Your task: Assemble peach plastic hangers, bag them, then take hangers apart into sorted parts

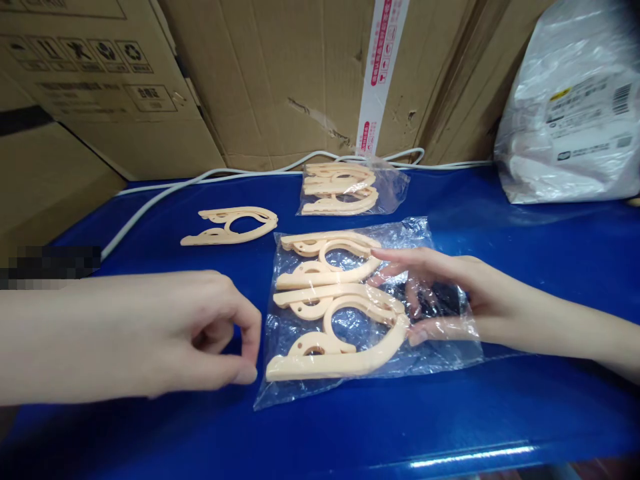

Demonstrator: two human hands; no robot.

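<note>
Two beige folded travel hangers, an upper one (300, 277) and a lower one (320, 365), lie side by side in a clear plastic bag (445, 363) on the blue table. My right hand (450, 287) reaches in at the bag's right end, with clear film over part of its fingers. Its fingers are apart, the index fingertip at the upper hanger and the thumb by the lower one. Just left of the bag is my left hand (200, 340), fingers curled and thumb against index finger, with nothing visible in the pinch.
One loose folded hanger (250, 233) lies at the back left. Behind the bag sits another bagged set of hangers (340, 208). A white cable (200, 179) runs along cardboard boxes (280, 80). A white plastic package (565, 147) stands at the back right.
</note>
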